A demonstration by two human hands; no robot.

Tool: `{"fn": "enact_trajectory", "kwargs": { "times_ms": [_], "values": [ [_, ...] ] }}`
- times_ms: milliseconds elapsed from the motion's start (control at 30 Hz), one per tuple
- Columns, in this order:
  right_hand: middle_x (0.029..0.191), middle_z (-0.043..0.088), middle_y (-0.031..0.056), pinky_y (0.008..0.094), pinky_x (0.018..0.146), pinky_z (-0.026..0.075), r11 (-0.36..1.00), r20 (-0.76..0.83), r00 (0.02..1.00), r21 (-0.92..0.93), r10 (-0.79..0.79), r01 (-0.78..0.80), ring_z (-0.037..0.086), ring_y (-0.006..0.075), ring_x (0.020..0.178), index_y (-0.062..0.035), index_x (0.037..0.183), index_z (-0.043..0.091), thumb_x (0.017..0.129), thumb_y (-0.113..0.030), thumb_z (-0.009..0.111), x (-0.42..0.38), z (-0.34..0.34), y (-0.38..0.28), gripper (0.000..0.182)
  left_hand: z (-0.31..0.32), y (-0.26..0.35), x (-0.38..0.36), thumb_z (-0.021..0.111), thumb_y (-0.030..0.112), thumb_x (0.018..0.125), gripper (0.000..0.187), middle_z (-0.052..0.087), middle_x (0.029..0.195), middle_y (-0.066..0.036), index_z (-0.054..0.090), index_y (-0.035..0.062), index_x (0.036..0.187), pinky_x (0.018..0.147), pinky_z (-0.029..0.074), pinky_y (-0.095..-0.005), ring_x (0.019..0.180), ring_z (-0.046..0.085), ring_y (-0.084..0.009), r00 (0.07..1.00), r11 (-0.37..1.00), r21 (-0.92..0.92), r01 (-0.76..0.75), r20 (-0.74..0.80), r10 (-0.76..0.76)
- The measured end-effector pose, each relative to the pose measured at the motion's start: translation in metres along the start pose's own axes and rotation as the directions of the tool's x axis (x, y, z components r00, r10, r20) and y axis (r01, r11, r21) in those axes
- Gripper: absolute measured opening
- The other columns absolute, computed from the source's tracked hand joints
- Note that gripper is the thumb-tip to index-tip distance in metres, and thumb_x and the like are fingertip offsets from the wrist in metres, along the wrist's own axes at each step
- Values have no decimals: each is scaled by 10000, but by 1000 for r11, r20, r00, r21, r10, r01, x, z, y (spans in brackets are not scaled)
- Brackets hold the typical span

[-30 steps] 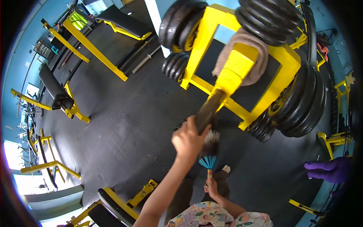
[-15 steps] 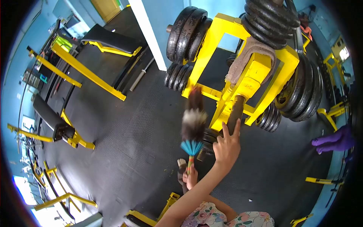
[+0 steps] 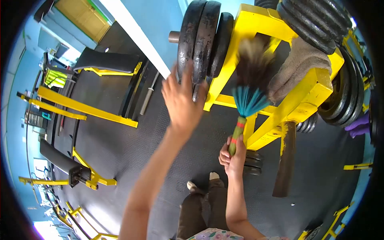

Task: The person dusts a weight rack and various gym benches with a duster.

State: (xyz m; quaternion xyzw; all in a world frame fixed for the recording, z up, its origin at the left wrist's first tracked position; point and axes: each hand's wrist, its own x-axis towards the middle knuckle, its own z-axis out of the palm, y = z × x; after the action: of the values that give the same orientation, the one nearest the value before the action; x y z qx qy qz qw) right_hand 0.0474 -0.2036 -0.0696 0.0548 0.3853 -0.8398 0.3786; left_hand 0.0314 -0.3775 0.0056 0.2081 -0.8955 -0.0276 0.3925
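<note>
My right hand [image 3: 234,159] is wrapped round the green, red-banded handle of a feather duster [image 3: 249,102]. The duster points up, and its dark feathers, blurred by motion, overlap the yellow weight rack [image 3: 302,110]. Fingers spread, my left hand [image 3: 184,102] reaches forward with nothing in it. Its fingertips overlap the lower part of large black weight plates [image 3: 202,44] on the rack's left side. A brown towel [image 3: 302,66] is draped over the rack's bar, right of the feathers.
More plates [image 3: 316,24] hang on the rack's upper right. A dark worn post [image 3: 285,168] sticks out toward me. Black-padded benches [image 3: 106,62] and yellow frames stand on the left. A white pillar [image 3: 134,34] rises beside the plates. Several small plates [image 3: 253,162] sit low near my feet.
My left hand has left the rack's dark post and swung left to the large plates. My right hand has carried the duster right and up against the rack. The view has shifted closer to the rack.
</note>
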Motion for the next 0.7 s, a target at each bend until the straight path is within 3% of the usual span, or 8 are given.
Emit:
{"fn": "enact_trajectory", "kwargs": {
  "times_ms": [67,200,267,333,367,533,633,700],
  "values": [
    [463,315,-43,168,298,177,999,-13,999,-2,33,-33,244,28,325,-122,769,429,854,-554,364,3,-6,11,445,10,-21,48,655,280,731,541,417,1131,-249,464,87,1199,856,358,-462,1012,443,-392,982,986,-2,-167,-85,166],
    [456,308,-51,167,302,178,973,-74,970,17,230,-229,246,24,324,-127,751,417,845,-575,359,25,-41,55,462,43,-23,124,650,459,701,611,373,1207,-270,471,168,1207,897,351,-477,1116,388,-418,949,957,-38,-289,-142,281],
    [453,311,-50,168,301,178,962,-130,953,50,273,-268,251,24,325,-128,749,420,853,-556,364,33,-46,59,445,63,-19,145,652,564,635,630,345,1252,-272,523,251,1167,913,346,-479,1145,368,-421,950,952,-67,-299,-110,291],
    [454,317,-48,169,300,178,967,-179,951,3,251,-255,250,24,325,-131,751,422,866,-531,365,38,-40,50,420,75,-12,154,643,602,610,635,360,1265,-254,527,306,1159,901,366,-482,1144,376,-416,945,942,76,-326,-1,327],
    [458,328,-34,171,298,174,976,-175,961,-15,213,-219,252,26,328,-120,764,421,882,-504,352,38,-35,45,407,84,-12,155,638,603,609,600,400,1271,-185,520,370,1148,884,393,-473,1136,392,-402,938,926,158,-344,5,347],
    [460,335,-6,176,293,164,998,-77,995,24,62,-60,242,31,320,-91,777,404,885,-496,347,27,-21,52,423,90,-6,153,635,515,658,502,420,1285,-76,502,437,1136,880,412,-442,1144,399,-362,969,945,216,-246,22,247],
    [474,332,-26,182,299,185,995,-113,988,27,104,-101,261,17,342,-82,751,374,888,-481,357,38,-36,86,422,91,-5,152,600,480,701,445,410,1296,-52,495,455,1133,894,403,-435,1166,385,-328,978,942,268,-203,19,206],
    [465,325,-33,187,289,183,959,-257,924,58,283,-278,257,16,333,-91,730,366,885,-489,359,46,-44,98,427,90,-4,152,594,477,706,442,406,1300,-50,492,455,1136,898,400,-434,1169,382,-327,980,943,268,-199,32,197]
  ]
}}
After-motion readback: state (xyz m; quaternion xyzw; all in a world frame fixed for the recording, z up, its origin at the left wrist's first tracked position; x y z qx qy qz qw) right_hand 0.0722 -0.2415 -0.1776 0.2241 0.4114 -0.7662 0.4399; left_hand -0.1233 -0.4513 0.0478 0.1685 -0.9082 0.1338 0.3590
